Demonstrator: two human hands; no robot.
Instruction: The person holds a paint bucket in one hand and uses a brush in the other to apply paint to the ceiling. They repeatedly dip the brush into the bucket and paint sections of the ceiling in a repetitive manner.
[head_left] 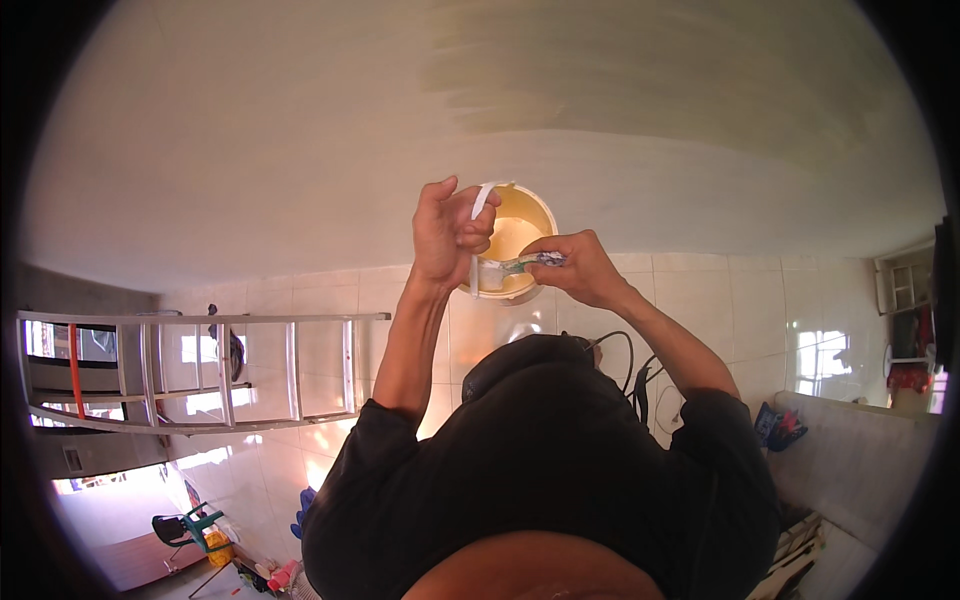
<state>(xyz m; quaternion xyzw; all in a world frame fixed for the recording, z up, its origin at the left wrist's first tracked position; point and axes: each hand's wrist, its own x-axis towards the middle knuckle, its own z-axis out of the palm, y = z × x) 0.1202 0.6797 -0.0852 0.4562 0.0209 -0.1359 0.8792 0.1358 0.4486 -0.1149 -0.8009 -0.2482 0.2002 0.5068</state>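
Note:
A round bucket with a cream-yellow inside hangs in front of me, pale liquid in its bottom. My left hand is closed around its white handle strap, with the thumb sticking up. Between the thumb and fingers of my right hand is a paintbrush, its handle smeared with paint. The brush's pale bristles point left, at the near-left side of the bucket's rim; whether they touch it I cannot tell.
Ahead rises a pale wall with darker streaks at upper right. An aluminium ladder is to my left, over the tiled floor. Dark cables show beside my right side. A green chair stands at lower left.

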